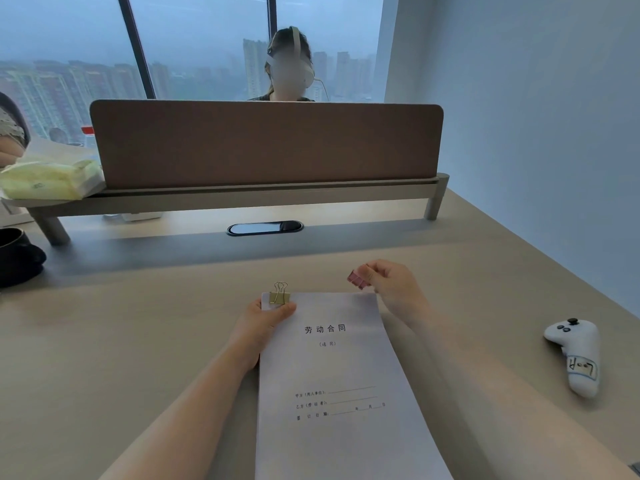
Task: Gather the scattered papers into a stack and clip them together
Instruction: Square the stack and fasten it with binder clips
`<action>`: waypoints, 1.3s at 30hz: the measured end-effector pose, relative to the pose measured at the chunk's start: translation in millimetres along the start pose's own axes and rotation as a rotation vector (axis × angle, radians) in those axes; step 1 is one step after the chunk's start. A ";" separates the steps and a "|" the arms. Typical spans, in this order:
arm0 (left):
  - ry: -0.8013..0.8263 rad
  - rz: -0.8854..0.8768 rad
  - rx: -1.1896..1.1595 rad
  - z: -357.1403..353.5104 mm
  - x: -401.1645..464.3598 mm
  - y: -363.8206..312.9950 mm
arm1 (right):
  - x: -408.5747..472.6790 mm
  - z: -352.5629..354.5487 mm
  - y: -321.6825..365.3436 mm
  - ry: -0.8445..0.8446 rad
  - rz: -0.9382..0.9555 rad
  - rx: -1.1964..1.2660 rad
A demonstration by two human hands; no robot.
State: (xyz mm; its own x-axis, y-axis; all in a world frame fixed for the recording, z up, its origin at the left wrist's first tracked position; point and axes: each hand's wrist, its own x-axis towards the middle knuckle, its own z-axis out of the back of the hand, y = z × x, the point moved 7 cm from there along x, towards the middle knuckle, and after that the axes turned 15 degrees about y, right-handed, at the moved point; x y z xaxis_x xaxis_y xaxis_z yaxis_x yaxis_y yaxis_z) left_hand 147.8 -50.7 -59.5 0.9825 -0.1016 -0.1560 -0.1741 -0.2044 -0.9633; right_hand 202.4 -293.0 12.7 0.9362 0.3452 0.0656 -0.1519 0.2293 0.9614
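The left hand [265, 320] pinches the paper stack [332, 382] steady beside the gold clip [280, 296]; the right hand [388, 282] grips a pink clip [358, 280] near the top right corner, likely to fasten it.

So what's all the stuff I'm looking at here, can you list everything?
paper stack: one, white with printed text, on the desk in front of the person
gold binder clip: one, gold, on the stack's top left corner
pink binder clip: one, pink, held just above the stack's top right corner
desk: one, beige
divider panel: one, brown, across the back of the desk
cable port: one, black, under the divider
controller: one, white, on the desk at right
tissue pack: one, pale green, on the shelf at left
dark cup: one, black, at the left edge
left hand: holds the stack's top left corner
right hand: pinches the pink binder clip
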 end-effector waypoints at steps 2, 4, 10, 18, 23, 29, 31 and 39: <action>0.013 -0.003 -0.022 -1.5 -0.1 -0.1 | 4.8 -2.2 9.4 0.060 0.062 -0.075; 0.025 -0.007 -0.045 -1.5 0.2 0.0 | 11.8 -2.7 12.9 0.099 0.079 -0.165; 0.062 -0.010 -0.079 -1.6 0.5 0.2 | 27.4 -13.7 19.0 0.222 0.104 -0.386; 0.106 -0.022 -0.087 -3.9 0.0 -0.8 | 41.8 -21.1 18.0 0.369 0.047 -0.499; 0.105 -0.035 -0.097 -2.7 -0.3 0.3 | 42.4 -16.7 16.7 0.382 0.015 -0.543; 0.084 -0.039 -0.114 0.3 -0.2 2.8 | 43.5 -8.6 9.4 0.382 -0.035 -0.595; 0.081 -0.033 -0.119 1.3 -0.4 3.2 | 43.0 -5.9 6.9 0.383 -0.036 -0.606; 0.086 -0.052 -0.128 1.3 0.6 4.1 | 37.6 -1.9 2.6 0.385 -0.069 -0.565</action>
State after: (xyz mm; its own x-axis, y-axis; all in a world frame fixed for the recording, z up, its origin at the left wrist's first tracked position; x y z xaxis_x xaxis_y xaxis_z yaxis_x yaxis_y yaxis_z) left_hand 147.9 -50.3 -63.9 0.9821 -0.1695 -0.0816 -0.1351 -0.3331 -0.9332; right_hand 236.5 -277.7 17.1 0.7865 0.5873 -0.1908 -0.3358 0.6661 0.6660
